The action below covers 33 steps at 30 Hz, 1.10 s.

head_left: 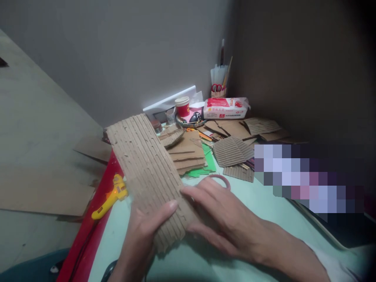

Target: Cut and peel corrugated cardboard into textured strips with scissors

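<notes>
A long strip of corrugated cardboard (143,168), its ridged face up, is held tilted above the pale green tabletop (113,239). My left hand (147,227) grips its lower left part, with the thumb lying across the ridges and the other fingers hidden underneath. At the strip's right edge is my right hand (220,215), its fingertips touching the cardboard and its thumb side lower down, partly behind the edge. A yellow glue gun (113,196) lies left of the strip on the red edge.
Cardboard pieces (233,150), green paper (209,162) and a pinkish tape ring (221,180) lie beyond my hands. Farther back are a red paper cup (182,107), a tissue pack (226,108) and a holder with red scissors (217,92). A dark tray-like object (337,231) is at right.
</notes>
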### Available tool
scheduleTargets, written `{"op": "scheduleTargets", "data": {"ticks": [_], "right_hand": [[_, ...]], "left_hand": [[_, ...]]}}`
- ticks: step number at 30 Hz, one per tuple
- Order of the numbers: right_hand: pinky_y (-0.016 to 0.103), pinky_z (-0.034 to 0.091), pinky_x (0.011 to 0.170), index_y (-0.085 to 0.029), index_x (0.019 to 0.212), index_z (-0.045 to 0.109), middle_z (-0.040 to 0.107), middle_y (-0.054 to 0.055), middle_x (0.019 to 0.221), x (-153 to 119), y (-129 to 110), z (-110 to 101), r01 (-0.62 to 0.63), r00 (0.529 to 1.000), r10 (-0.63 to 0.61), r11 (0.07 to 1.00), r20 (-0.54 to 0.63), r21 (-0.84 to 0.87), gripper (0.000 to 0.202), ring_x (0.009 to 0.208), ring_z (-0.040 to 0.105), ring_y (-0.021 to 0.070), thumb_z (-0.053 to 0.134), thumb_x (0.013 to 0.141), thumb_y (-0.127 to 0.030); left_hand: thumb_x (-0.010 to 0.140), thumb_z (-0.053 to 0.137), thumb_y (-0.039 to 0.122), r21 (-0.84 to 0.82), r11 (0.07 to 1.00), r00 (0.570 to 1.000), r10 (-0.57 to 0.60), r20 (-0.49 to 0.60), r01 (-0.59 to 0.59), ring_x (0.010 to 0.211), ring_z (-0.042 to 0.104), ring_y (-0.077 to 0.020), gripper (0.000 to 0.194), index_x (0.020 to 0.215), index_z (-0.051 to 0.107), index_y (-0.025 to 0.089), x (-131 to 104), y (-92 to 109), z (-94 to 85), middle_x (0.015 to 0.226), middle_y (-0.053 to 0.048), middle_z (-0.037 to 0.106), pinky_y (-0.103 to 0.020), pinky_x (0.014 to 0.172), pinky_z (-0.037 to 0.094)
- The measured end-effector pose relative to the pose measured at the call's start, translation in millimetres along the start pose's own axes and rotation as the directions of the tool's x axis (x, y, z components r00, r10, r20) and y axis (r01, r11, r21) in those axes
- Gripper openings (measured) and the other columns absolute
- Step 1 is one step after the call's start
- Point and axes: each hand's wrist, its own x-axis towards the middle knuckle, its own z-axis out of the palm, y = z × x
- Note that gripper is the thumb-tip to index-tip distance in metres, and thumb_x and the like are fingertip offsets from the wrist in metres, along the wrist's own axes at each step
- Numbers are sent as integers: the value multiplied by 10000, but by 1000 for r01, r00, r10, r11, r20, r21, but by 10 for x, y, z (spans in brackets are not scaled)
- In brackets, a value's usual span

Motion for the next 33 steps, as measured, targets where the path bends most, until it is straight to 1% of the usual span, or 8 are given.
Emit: {"op": "scheduleTargets", "data": {"ticks": [6,10,12,16,23,26,29,33], "right_hand": [[400,537,888,-122,1377,445,660,130,1126,-25,-2,1,13,1000,-14,998,18,55,407,990,584,263,599,1039,-288],[385,539,808,-131,1293,507,642,104,1027,-17,0,2,20,999,-22,999,50,51,298,899,567,250,576,1041,-274],[374,528,760,-128,1245,541,615,85,970,-16,3,5,12,997,-15,999,78,34,246,853,547,242,565,1045,-270],[371,534,809,-130,1310,487,642,90,1006,-25,0,32,26,998,-29,998,57,63,305,887,566,238,558,1058,-285],[357,563,838,-191,1406,393,703,88,1049,-22,-27,33,46,999,-48,996,13,74,351,897,649,233,502,1092,-304],[351,563,850,-208,1426,407,713,86,1073,-29,-20,37,38,999,-40,994,15,105,377,931,666,233,533,1081,-291],[333,549,854,-207,1294,529,688,57,1013,-41,-12,47,6,998,-18,985,67,172,238,911,641,211,561,1066,-267],[310,533,804,-214,1218,546,661,51,1007,-49,14,5,-70,991,45,977,127,203,165,912,622,202,554,1065,-274]], "left_hand": [[663,926,280,5,999,998,-46,32,45,982,777,-328,709,1329,699,186,-21,56,36,1002,-63,839,-371,855,613],[662,914,307,22,998,997,-64,44,63,955,777,-343,517,1129,752,154,-19,67,47,989,-96,843,-400,855,614],[668,911,303,40,998,998,-52,39,51,950,779,-336,443,1062,759,171,-18,69,38,958,-76,841,-399,864,612],[681,912,313,71,997,999,-42,18,41,920,778,-313,385,1014,774,178,-19,77,9,924,-58,833,-389,860,614],[657,926,289,8,997,997,-77,26,77,906,787,-321,381,985,777,166,-25,91,14,869,-63,829,-388,848,619],[652,923,254,-56,994,996,-90,23,91,875,784,-295,486,1105,769,174,-30,94,43,903,-48,829,-343,764,632],[676,898,206,-150,982,993,-119,-8,116,905,786,-305,615,1264,717,179,-10,87,54,883,-28,819,-352,765,653],[725,842,124,-271,960,977,-124,-173,74,1093,763,-350,442,1152,734,171,72,78,30,826,-26,793,-381,854,669]]}}
